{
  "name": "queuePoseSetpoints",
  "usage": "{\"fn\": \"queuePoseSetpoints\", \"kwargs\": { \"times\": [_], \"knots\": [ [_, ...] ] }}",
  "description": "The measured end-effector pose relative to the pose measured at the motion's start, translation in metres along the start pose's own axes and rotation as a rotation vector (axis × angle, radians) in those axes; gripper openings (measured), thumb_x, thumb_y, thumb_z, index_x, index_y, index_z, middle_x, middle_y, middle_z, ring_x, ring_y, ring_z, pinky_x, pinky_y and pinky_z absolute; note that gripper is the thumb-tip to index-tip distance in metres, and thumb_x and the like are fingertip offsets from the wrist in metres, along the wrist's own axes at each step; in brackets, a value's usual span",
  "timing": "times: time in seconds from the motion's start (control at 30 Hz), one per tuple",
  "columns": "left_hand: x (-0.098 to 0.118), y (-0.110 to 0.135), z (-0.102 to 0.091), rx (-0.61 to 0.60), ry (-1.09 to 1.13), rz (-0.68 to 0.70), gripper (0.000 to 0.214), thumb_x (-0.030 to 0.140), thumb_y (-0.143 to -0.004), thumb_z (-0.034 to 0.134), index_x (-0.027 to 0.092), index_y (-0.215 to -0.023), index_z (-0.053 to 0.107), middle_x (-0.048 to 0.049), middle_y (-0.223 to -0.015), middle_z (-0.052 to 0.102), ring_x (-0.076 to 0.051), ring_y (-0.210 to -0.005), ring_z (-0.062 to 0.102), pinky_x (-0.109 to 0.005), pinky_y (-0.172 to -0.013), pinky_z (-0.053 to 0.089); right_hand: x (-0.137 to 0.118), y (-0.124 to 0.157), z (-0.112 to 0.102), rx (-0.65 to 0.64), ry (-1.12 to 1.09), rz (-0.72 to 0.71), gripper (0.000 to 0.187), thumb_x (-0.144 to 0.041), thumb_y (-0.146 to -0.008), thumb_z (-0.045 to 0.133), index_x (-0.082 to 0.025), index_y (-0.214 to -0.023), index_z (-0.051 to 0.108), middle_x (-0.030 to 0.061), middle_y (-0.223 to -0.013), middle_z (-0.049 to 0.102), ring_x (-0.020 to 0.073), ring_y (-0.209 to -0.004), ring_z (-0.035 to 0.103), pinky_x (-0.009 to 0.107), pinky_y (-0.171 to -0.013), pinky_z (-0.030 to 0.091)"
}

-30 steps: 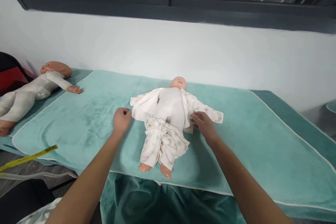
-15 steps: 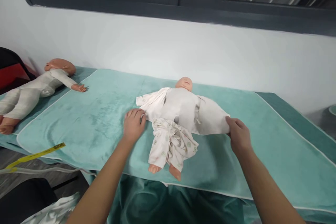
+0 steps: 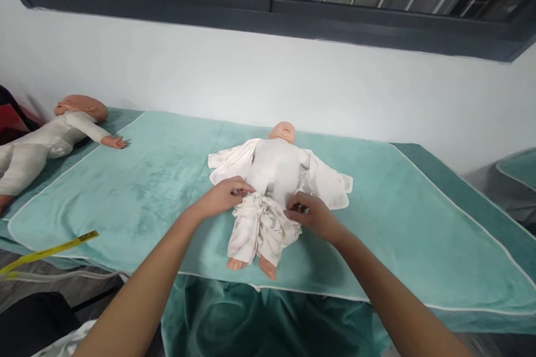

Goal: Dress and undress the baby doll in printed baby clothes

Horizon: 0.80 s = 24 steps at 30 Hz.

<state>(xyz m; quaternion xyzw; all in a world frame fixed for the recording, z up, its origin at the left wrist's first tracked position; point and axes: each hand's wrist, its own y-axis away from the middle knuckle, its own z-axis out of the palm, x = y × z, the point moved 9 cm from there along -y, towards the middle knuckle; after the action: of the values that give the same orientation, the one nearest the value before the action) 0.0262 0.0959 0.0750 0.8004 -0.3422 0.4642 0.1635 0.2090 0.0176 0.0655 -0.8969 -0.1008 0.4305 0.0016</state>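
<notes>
A baby doll [image 3: 274, 164] lies on its back, head toward the wall, its padded white torso bare in the middle. Its white baby shirt [image 3: 329, 184] is spread open to both sides, with the sleeves pointing outward. Printed baby pants [image 3: 245, 228] cover the legs and are bunched at the waist; both feet stick out below. At the left end of the waistband, my left hand [image 3: 228, 195] pinches the fabric. My right hand [image 3: 312, 213] has curled fingers closed on the waistband's right side, partly hiding it.
A second doll [image 3: 54, 136] in a pale body suit lies at the far left. The bed is covered with a teal sheet [image 3: 397, 223]. A yellow tape strip [image 3: 54, 251] hangs at the front left edge. Behind the bed is a white wall [image 3: 251, 78] below a dark-framed window.
My right hand has let go of the shirt's right flap, which now lies flat, and moved left to the pants. My left hand has shifted from the shirt's edge to the waistband.
</notes>
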Motion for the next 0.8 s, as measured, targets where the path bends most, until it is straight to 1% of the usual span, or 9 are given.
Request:
{"fn": "queuePoseSetpoints", "kwargs": {
  "times": [0.07,0.17,0.27,0.33,0.37,0.53,0.57,0.7,0.8],
  "knots": [
    [0.007,0.007,0.001,-0.111,-0.023,0.007,0.029,0.025,-0.079,0.057,0.024,-0.103,0.074,-0.0059,-0.108,0.060,-0.021,-0.102,0.059,-0.034,-0.093,0.048,-0.005,0.000,-0.002,-0.016,0.047,-0.057,0.020,-0.042,-0.083,0.066,-0.022,-0.080,0.062,0.0023,-0.086,0.059,0.0179,-0.079,0.057,0.032,-0.070,0.046],
    [0.014,0.011,0.002,-0.182,-0.065,0.012,0.027,0.034,-0.079,0.064,0.027,-0.104,0.073,-0.0058,-0.134,0.047,-0.025,-0.125,0.049,-0.034,-0.102,0.046,-0.014,0.003,-0.005,0.011,0.181,-0.140,0.015,-0.036,-0.081,0.070,-0.023,-0.085,0.063,0.0068,-0.106,0.059,0.0249,-0.103,0.056,0.040,-0.087,0.047],
    [0.017,0.010,0.011,-0.243,-0.070,0.000,0.028,0.041,-0.079,0.068,0.028,-0.104,0.073,-0.0018,-0.154,0.028,-0.027,-0.134,0.044,-0.033,-0.100,0.047,-0.024,0.005,-0.003,0.035,0.314,-0.182,0.011,-0.029,-0.080,0.070,-0.024,-0.088,0.063,0.0093,-0.140,0.047,0.0339,-0.136,0.035,0.051,-0.105,0.037],
    [0.020,0.008,0.014,-0.241,-0.095,0.009,0.028,0.044,-0.080,0.068,0.028,-0.102,0.074,0.0000,-0.158,0.024,-0.029,-0.137,0.041,-0.034,-0.102,0.046,-0.026,0.004,-0.002,0.061,0.359,-0.189,0.007,-0.026,-0.082,0.067,-0.021,-0.082,0.061,0.0092,-0.153,0.034,0.0364,-0.146,0.019,0.055,-0.109,0.031],
    [0.023,0.007,0.015,-0.238,-0.114,0.016,0.028,0.045,-0.080,0.068,0.028,-0.100,0.074,0.0005,-0.159,0.024,-0.030,-0.140,0.037,-0.035,-0.104,0.045,-0.026,0.002,-0.003,0.077,0.363,-0.190,0.008,-0.025,-0.082,0.065,-0.020,-0.079,0.059,0.0100,-0.155,0.032,0.0367,-0.147,0.018,0.055,-0.110,0.031],
    [0.031,0.008,0.021,-0.272,-0.174,-0.008,0.026,0.048,-0.079,0.069,0.027,-0.092,0.074,0.0028,-0.162,0.023,-0.030,-0.148,0.021,-0.035,-0.106,0.040,-0.018,-0.010,-0.018,0.246,0.359,-0.173,0.006,-0.021,-0.080,0.059,-0.021,-0.076,0.054,0.0126,-0.148,0.044,0.0318,-0.129,0.050,0.046,-0.096,0.046],
    [0.034,0.008,0.020,-0.272,-0.179,-0.007,0.026,0.048,-0.079,0.069,0.026,-0.092,0.073,0.0022,-0.161,0.024,-0.030,-0.147,0.024,-0.034,-0.105,0.041,-0.016,-0.013,-0.022,0.272,0.369,-0.163,0.003,-0.021,-0.079,0.058,-0.021,-0.081,0.056,0.0125,-0.144,0.049,0.0303,-0.123,0.055,0.044,-0.093,0.048],
    [0.043,0.002,0.016,-0.234,-0.229,0.025,0.021,0.042,-0.080,0.065,0.023,-0.088,0.069,-0.0016,-0.152,0.042,-0.026,-0.122,0.055,-0.032,-0.091,0.046,-0.008,-0.031,-0.032,0.284,0.406,-0.078,0.031,-0.021,-0.078,0.058,-0.022,-0.109,0.057,0.0087,-0.118,0.066,0.0247,-0.096,0.066,0.037,-0.080,0.050],
    [0.045,-0.013,0.009,-0.101,-0.358,0.044,0.011,0.030,-0.081,0.059,0.022,-0.087,0.064,-0.0028,-0.123,0.064,-0.021,-0.097,0.063,-0.031,-0.079,0.045,-0.001,-0.043,-0.041,0.294,0.379,-0.005,0.032,-0.019,-0.079,0.058,-0.025,-0.110,0.057,0.0039,-0.109,0.070,0.0224,-0.090,0.067,0.035,-0.078,0.050]
  ]
}}
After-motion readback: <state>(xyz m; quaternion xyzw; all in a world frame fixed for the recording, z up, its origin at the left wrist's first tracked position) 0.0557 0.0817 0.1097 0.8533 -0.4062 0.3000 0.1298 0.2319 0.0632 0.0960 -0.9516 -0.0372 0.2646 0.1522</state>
